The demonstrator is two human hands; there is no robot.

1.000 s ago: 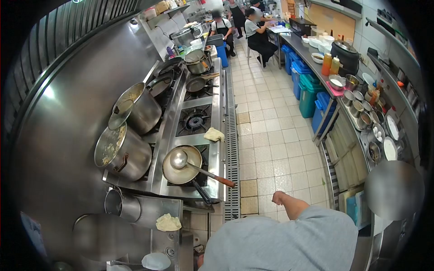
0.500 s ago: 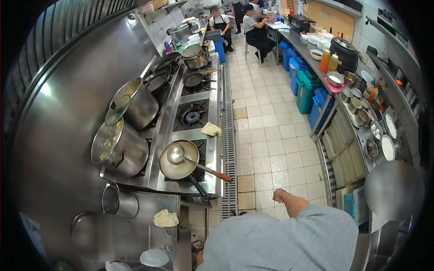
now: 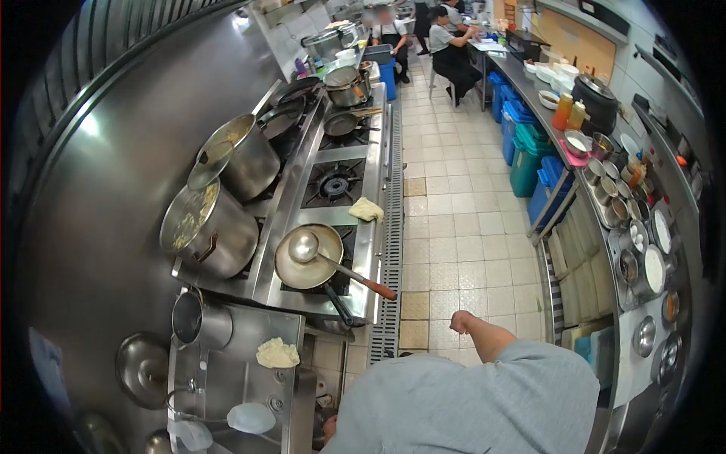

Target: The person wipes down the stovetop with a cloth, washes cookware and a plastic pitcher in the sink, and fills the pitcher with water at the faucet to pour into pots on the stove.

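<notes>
My right hand (image 3: 461,322) hangs in front of my grey shirt above the tiled floor, fingers curled in, with nothing seen in it. Low at my left side, only a bit of my left hand (image 3: 330,427) shows beside the sink unit; its fingers are hidden. Forward on the stove, a frying pan (image 3: 291,266) holds a metal ladle (image 3: 304,247), whose wooden handle sticks out over the stove's front edge. A pale cloth (image 3: 367,209) lies near that edge. Another cloth (image 3: 278,353) rests on the steel sink top, nearest my left hand.
Two large stockpots (image 3: 219,238) stand at the back of the stove. A clear plastic jug (image 3: 252,418) is by the sink. Blue and green bins (image 3: 532,159) line the aisle under the right counter, which carries metal containers and sauce bottles (image 3: 562,112). People in aprons (image 3: 451,57) are at the far end.
The view has turned slightly, so the stove and counter appear shifted to the right. My right hand stays curled at nearly the same place. No object has visibly been moved.
</notes>
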